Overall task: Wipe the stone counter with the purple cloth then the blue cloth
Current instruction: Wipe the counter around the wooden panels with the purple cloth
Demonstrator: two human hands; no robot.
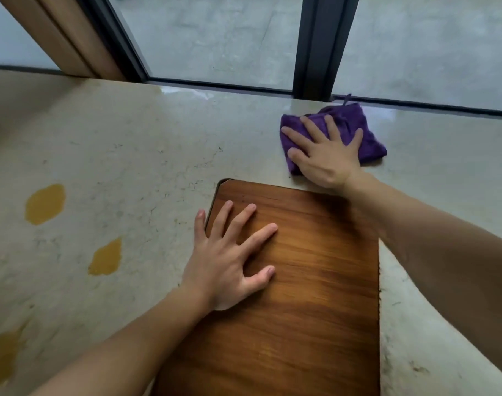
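Head view: right hand point(327, 155) lies flat, fingers spread, pressing the purple cloth point(367, 135) onto the stone tabletop point(130, 144) near the window frame point(315, 47). Left hand point(230, 258) rests spread on a wooden board point(315, 281). Yellow stains point(45, 204) remain at left. Cloth judged soft, light, prone to bunching; palm pressure at centre suits. No blue cloth visible.

Right hand point(327, 155) hides the purple cloth's point(367, 130) middle; the frame's bottom edge crops the wooden board point(301, 310)
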